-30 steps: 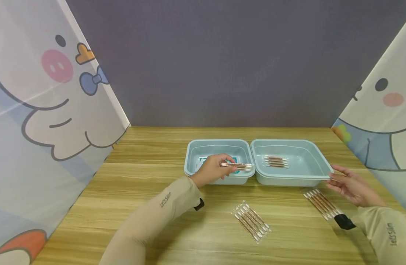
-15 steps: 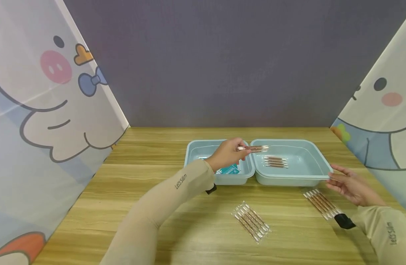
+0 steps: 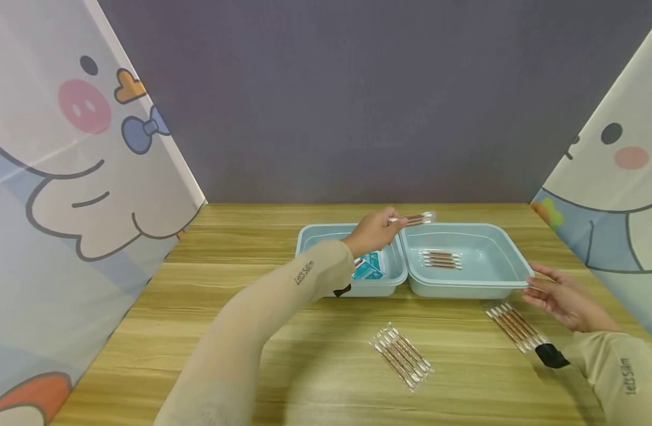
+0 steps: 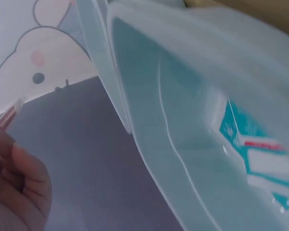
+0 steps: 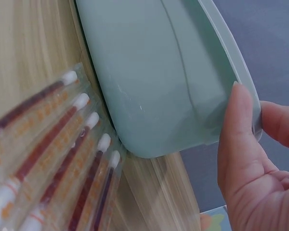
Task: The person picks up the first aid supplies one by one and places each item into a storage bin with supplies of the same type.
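Observation:
My left hand point(image 3: 375, 231) pinches a clear sachet of brown-stemmed cotton swabs point(image 3: 419, 219) above the back rims, where the two pale blue bins meet. In the left wrist view, curled fingers point(image 4: 26, 178) hold one end of it. My right hand point(image 3: 568, 300) grips the front right corner of the right bin point(image 3: 464, 292). The right wrist view shows the thumb point(image 5: 238, 113) on one side of the rim and a finger on the other. Inside that bin lies another swab sachet point(image 3: 441, 259). Teal-and-white packets point(image 3: 367, 269) lie in the left bin point(image 3: 376, 290), partly hidden by my left forearm.
On the wooden table point(image 3: 225, 355), one swab sachet point(image 3: 402, 357) lies in front of the bins. Another sachet point(image 3: 515, 327) lies beside my right wrist. A dark panel point(image 3: 358, 106) stands behind, with printed cartoon sheets at both sides.
My left hand has risen out of the left bin with the swab sachet and moved rightward and back to the bins' far rims. My right hand has stayed at the right bin's corner.

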Motion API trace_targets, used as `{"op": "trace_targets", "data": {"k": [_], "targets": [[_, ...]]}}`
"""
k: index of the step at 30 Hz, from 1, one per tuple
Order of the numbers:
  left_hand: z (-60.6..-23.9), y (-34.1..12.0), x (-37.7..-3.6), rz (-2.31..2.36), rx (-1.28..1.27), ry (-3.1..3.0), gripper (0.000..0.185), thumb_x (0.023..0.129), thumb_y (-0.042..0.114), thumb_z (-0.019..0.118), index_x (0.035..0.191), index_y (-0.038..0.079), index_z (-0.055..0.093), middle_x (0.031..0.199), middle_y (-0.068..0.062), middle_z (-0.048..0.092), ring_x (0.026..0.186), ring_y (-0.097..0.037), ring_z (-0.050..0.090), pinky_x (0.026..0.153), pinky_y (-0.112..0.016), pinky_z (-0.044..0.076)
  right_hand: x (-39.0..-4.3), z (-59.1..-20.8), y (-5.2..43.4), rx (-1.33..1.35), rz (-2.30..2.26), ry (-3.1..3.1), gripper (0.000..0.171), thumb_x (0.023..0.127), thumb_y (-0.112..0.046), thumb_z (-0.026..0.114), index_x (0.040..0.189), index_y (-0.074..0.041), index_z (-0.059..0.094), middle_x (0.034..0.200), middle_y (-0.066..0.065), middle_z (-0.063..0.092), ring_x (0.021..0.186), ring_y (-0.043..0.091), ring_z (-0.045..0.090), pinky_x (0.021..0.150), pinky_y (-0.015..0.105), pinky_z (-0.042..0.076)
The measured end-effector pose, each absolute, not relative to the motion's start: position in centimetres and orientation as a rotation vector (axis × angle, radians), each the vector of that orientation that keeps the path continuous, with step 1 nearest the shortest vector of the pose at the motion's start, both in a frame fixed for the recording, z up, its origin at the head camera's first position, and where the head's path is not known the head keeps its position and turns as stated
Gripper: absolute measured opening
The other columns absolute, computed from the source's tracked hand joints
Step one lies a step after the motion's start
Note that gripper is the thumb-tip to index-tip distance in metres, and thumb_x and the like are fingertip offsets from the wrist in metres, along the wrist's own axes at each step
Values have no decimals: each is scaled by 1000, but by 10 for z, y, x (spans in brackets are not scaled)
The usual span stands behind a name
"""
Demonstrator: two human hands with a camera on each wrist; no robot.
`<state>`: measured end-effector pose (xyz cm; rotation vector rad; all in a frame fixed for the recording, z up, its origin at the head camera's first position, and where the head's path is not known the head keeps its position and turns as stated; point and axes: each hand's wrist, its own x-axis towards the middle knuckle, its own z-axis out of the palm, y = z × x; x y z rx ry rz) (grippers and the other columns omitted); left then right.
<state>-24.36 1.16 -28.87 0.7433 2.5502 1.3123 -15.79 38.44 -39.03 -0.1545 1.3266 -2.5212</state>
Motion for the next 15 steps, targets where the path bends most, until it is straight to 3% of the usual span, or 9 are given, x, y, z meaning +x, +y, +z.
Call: {"op": "trace_targets", "data": {"k": [5, 9, 12, 15], "targets": [[-285, 15, -248, 1147, 759, 2565, 33, 104, 34, 40, 107, 4, 53, 82, -6, 50, 58, -13, 41, 53, -25, 39, -160, -394, 386, -178, -2536, 1313, 35, 98, 10, 42, 106, -12, 68, 91, 14, 62, 80, 24, 67, 74, 32, 57], [-279, 20, -248, 900, 802, 2609, 43, 103, 39, 39, 117, 3, 57, 99, -9, 58, 75, -13, 51, 63, -25, 43, -162, -396, 387, -203, -2531, 1313, 35, 97, 10, 43, 107, -13, 68, 92, 14, 62, 81, 24, 67, 75, 32, 57], [-273, 25, -248, 752, 814, 2658, 42, 102, 40, 42, 120, 7, 60, 112, -7, 61, 89, -15, 55, 71, -28, 46, -162, -397, 388, -229, -2536, 1297, 37, 97, 11, 41, 109, -12, 67, 92, 14, 62, 82, 25, 67, 75, 32, 57], [-269, 32, -249, 681, 803, 2691, 39, 102, 37, 43, 119, 7, 61, 113, -7, 62, 95, -17, 57, 74, -28, 48, -162, -398, 391, -253, -2544, 1268, 39, 97, 12, 39, 110, -12, 67, 93, 14, 62, 82, 26, 67, 76, 32, 57]]}}
